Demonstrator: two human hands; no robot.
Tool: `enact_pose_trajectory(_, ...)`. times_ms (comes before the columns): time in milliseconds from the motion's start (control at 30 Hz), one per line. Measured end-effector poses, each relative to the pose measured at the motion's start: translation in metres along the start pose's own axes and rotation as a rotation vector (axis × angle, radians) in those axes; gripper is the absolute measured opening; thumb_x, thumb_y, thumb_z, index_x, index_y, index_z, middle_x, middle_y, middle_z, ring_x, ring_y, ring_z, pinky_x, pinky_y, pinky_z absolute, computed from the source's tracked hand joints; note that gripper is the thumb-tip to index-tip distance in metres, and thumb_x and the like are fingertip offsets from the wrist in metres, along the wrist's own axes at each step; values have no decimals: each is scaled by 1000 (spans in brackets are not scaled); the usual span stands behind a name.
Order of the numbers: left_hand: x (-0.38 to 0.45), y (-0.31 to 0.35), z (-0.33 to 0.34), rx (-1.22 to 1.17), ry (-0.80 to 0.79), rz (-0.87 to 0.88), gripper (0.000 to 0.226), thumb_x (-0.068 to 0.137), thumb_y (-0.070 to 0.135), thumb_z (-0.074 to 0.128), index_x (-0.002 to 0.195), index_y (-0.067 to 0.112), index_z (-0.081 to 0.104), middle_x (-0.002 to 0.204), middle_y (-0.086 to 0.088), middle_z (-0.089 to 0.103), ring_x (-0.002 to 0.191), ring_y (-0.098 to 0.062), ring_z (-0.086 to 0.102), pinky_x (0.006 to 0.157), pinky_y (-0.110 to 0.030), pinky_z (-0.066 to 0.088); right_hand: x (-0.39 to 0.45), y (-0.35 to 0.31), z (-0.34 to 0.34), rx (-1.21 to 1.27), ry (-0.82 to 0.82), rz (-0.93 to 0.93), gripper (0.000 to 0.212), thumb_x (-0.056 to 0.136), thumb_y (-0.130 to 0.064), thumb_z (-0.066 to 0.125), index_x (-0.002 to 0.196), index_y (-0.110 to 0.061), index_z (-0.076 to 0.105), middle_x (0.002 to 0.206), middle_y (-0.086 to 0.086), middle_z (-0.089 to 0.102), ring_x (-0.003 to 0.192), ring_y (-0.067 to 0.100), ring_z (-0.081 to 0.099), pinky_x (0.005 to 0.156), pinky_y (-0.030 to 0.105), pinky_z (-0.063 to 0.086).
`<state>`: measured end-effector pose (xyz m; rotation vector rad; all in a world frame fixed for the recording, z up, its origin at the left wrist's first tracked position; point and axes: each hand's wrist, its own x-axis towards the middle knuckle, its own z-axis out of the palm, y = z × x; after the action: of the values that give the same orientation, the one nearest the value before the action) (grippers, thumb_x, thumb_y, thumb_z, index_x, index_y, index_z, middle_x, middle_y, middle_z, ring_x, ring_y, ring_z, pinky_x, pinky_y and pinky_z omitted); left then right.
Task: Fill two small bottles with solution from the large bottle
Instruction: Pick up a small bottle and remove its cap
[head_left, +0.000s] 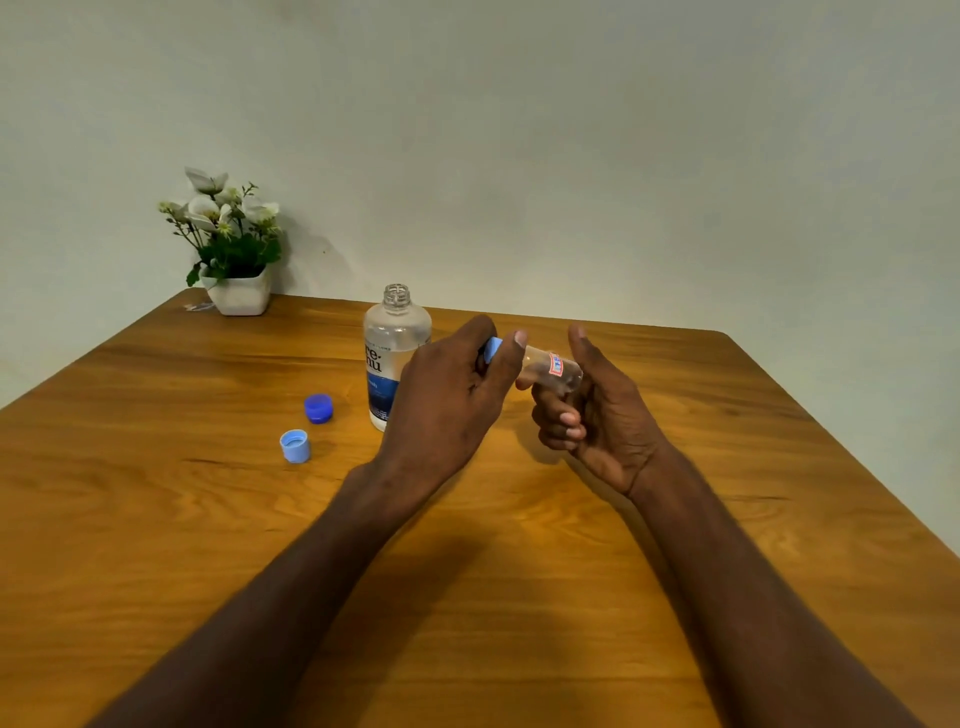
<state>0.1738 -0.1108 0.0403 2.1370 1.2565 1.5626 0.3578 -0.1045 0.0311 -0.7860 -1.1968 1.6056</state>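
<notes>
Right hand is curling its fingers round a small bottle, holding it sideways above the table. Left hand is pinching its light blue cap. Big bottle is standing open just behind. Advice: keep the body steady, twist only the cap.
</notes>
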Motion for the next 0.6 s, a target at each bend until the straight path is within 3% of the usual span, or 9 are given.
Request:
enact_pose_trajectory(67, 1, -2, -1, -3, -1, 2, 46, 103, 59, 42, 86, 18, 54, 65, 4, 52, 62, -19, 56, 56, -40, 48, 1, 0, -1, -26, 1, -26, 49, 101, -56, 55, 104, -11, 75, 58, -2, 44, 45, 7, 33, 45, 22, 29)
enact_pose_trajectory(200, 0, 0, -3, -36, -25, 0, 44, 103, 56, 47, 81, 17, 52, 62, 7, 46, 59, -12, 46, 57, -38, 43, 1, 1, -1, -55, -11, -53, 37, 101, -46, 59, 107, -11, 71, 63, -2, 45, 47, 6, 33, 45, 21, 29)
enact_pose_trajectory(333, 1, 2, -4, -70, -28, 2, 45, 104, 49, 52, 78, 13, 51, 61, 5, 44, 58, -10, 41, 56, -40, 41, 2, 1, 0, -39, -12, -65, 60, 98, -44, 63, 134, 3, 58, 65, -4, 45, 51, 5, 32, 47, 20, 28)
enact_pose_trajectory(467, 0, 3, -3, -121, -9, -31, 46, 107, 39, 54, 76, 5, 54, 62, -5, 48, 59, -20, 46, 57, -41, 40, 0, -1, 2, -77, -29, -133, 39, 98, -34, 65, 130, -12, 68, 73, -1, 52, 55, 5, 37, 48, 19, 35)
enact_pose_trajectory(600, -2, 6, -5, -190, 7, -82, 48, 109, 35, 51, 68, 10, 52, 59, -1, 44, 58, -11, 40, 56, -33, 35, -4, -5, 4, -117, -14, -176, 33, 93, -26, 70, 125, -19, 73, 81, 5, 61, 62, 9, 49, 51, 21, 42)
